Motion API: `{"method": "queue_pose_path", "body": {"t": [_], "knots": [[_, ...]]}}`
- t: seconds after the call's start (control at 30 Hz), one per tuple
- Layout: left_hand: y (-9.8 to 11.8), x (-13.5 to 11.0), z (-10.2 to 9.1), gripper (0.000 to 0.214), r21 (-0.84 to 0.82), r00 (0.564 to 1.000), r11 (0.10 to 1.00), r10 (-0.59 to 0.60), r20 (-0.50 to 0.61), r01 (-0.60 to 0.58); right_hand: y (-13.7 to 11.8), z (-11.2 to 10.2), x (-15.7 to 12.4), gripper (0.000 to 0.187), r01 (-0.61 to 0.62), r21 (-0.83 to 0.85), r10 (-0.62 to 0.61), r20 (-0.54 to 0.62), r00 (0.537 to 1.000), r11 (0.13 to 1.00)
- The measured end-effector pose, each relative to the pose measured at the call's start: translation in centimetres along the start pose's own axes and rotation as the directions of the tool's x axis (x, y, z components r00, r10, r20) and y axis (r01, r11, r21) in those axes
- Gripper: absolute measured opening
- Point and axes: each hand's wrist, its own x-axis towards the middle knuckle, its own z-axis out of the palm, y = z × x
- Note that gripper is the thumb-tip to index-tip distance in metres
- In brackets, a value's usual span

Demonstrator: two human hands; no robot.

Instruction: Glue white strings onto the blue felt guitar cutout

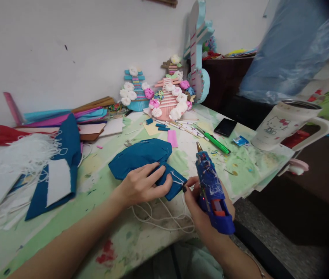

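Observation:
My left hand presses its fingers down on a folded blue felt piece lying on the paint-stained table, pinching its near edge where a white cord runs out. My right hand is closed round a blue glue gun, nozzle pointing away from me, just right of the felt. White cord loops lie on the table between both hands.
A green marker, a black phone, a pink strip and sticks lie beyond the felt. Flower-decorated craft pieces stand against the wall. A cartoon-cat mug sits at right. Felt sheets, white fringe and blue felt pile at left.

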Motion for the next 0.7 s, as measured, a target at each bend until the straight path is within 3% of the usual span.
{"method": "queue_pose_path", "body": {"t": [0.33,0.57,0.7], "knots": [[0.1,-0.2,0.0,0.024,0.003,1.000,1.000,0.000,0.019,0.000,0.8,0.9,0.2,0.008,-0.045,0.174,0.057,-0.064,0.996,0.984],[0.1,-0.3,0.1,0.023,-0.009,1.000,1.000,-0.007,0.011,0.007,0.0,0.4,0.8,0.010,-0.221,0.235,0.199,0.113,0.973,0.947],[0.0,-0.2,0.0,0.021,-0.014,1.000,1.000,0.012,0.020,-0.012,-0.4,0.1,1.4,0.008,-0.254,0.225,0.227,0.138,0.964,0.941]]}}
